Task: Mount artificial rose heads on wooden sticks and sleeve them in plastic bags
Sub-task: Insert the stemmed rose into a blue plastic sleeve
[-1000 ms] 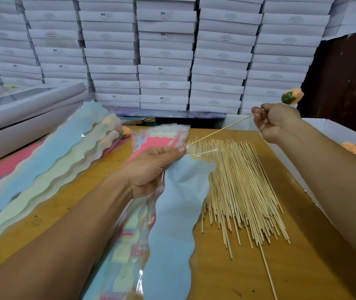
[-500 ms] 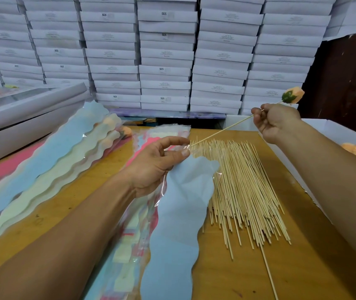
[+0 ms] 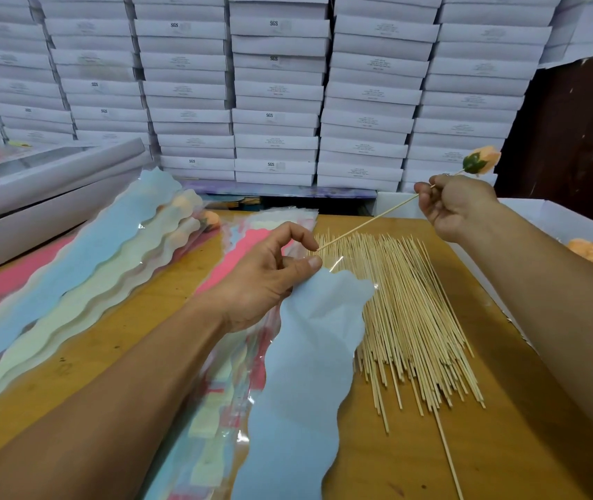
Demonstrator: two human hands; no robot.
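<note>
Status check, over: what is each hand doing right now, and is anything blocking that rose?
Left hand pinches blue bag at its mouth. Right hand grips stick with rose head mounted. Stick tip at bag mouth, not yet in. Nothing in the way.

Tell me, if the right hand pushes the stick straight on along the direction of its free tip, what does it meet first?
Probably the mouth of the blue plastic bag that the left hand pinches open. The right hand grips the stick, whose tip ends right beside the left forefinger; depth is unclear, so it might touch that finger first.
</note>
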